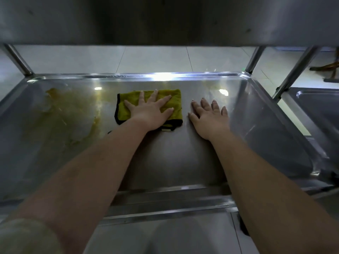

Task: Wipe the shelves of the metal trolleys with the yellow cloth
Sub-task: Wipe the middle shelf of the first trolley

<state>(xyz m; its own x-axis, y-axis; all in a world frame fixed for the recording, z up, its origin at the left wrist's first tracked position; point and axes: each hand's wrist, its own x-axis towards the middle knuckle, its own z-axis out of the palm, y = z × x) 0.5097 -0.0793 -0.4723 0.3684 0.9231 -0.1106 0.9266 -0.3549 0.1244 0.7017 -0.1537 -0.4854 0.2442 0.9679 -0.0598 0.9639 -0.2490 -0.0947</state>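
We see the left hand (pixel 150 110) pressing flat, fingers spread wide, on the yellow cloth (pixel 175 99), which lies mid-shelf (pixel 183 153) on the metal trolley, toward the far rim. The right hand (pixel 209 118) rests flat, fingers straight, holding nothing, just right of the cloth. A yellowish stain (pixel 69 114) marks the shelf's left part; a second trolley (pixel 319 107) stands at right.

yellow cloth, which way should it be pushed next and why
Probably slide it to the left. The left hand lies flat on the yellow cloth near the middle of the shelf, and a yellowish smear covers the metal just left of it, not yet wiped. The right hand rests flat on bare metal and can brace.
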